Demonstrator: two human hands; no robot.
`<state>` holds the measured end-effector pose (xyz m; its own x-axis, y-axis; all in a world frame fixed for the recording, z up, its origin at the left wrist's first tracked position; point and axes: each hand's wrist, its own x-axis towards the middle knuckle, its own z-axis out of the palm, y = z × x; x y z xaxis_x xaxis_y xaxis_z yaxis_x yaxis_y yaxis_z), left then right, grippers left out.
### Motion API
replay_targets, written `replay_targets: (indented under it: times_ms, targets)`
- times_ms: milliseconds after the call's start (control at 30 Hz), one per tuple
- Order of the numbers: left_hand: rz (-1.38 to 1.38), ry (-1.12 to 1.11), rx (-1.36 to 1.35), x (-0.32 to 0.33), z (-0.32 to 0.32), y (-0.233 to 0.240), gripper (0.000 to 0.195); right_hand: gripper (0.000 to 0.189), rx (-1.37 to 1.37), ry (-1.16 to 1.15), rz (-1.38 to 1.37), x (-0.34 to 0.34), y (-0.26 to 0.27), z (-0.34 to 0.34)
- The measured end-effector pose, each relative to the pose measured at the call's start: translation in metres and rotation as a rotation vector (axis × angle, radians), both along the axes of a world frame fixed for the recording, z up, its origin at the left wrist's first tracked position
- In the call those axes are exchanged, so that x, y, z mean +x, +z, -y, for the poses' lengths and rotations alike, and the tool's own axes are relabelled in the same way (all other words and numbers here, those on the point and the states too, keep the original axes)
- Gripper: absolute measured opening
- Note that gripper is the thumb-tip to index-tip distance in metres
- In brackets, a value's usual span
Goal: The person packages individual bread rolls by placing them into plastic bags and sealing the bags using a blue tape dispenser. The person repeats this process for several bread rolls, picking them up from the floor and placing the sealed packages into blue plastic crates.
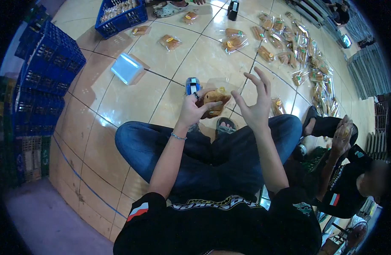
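My left hand [197, 106] is closed around a bread roll in a clear plastic bag [217, 95], above the floor between my knees. The bag's upper end spreads out loosely beyond the bread. To its right, my right hand [257, 102] is raised with thumb and fingers apart, holding nothing. Just beyond my left hand lies a blue handheld device [193, 85], perhaps a labeller. A translucent plastic box [127, 68] sits on the tiles further left. Wrapped breads lie ahead, among them a pair [234, 43] and a single one [170, 42].
A blue crate [120, 24] of small items stands at the front left, beside a person's clog [170, 9]. Blue crates [52, 63] are stacked at left. Many wrapped breads [302, 47] spread along the right. A co-worker [342, 188] sits close at my right. A black device [233, 11] lies ahead.
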<state>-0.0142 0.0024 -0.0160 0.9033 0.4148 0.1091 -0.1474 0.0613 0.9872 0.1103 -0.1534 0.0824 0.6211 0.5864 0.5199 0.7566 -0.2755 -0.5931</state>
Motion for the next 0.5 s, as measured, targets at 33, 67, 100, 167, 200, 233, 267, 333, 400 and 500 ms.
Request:
replay_targets:
  times_ms: [33, 67, 100, 167, 200, 233, 267, 333, 400, 500]
  targets:
    - [0.009, -0.004, -0.047, 0.000, 0.000, 0.001, 0.043, 0.051, 0.019, -0.016, 0.000, 0.003, -0.004, 0.002]
    - [0.020, -0.003, -0.094, -0.001, 0.001, 0.002, 0.043, 0.051, 0.019, -0.007, 0.000, 0.006, -0.008, 0.002]
    - [0.019, 0.016, -0.094, -0.005, 0.001, -0.001, 0.043, 0.056, 0.005, 0.037, -0.059, 0.004, -0.013, -0.001]
    - [0.016, 0.051, -0.250, -0.011, -0.001, -0.005, 0.044, 0.066, 0.066, 0.151, -0.312, 0.001, -0.021, -0.007]
    - [0.054, 0.065, -0.228, -0.011, -0.004, -0.011, 0.046, 0.072, 0.143, 0.246, -0.511, -0.003, -0.024, -0.011]
    - [0.086, 0.093, -0.190, -0.010, -0.004, -0.021, 0.047, 0.078, 0.075, 0.294, -0.559, -0.005, -0.023, -0.013]
    - [0.096, 0.095, -0.179, -0.007, -0.004, -0.020, 0.049, 0.072, 0.063, 0.324, -0.675, 0.002, -0.035, -0.010]
    - [0.134, 0.050, -0.092, 0.000, -0.003, -0.009, 0.048, 0.043, 0.115, 0.226, -0.847, -0.001, -0.030, -0.008]
    - [0.172, 0.012, -0.169, -0.001, -0.001, 0.004, 0.047, 0.017, 0.110, 0.225, -0.704, 0.010, -0.048, 0.001]
    - [0.208, 0.044, -0.162, -0.017, -0.002, 0.006, 0.044, 0.009, 0.240, 0.200, -0.784, -0.009, -0.060, -0.010]
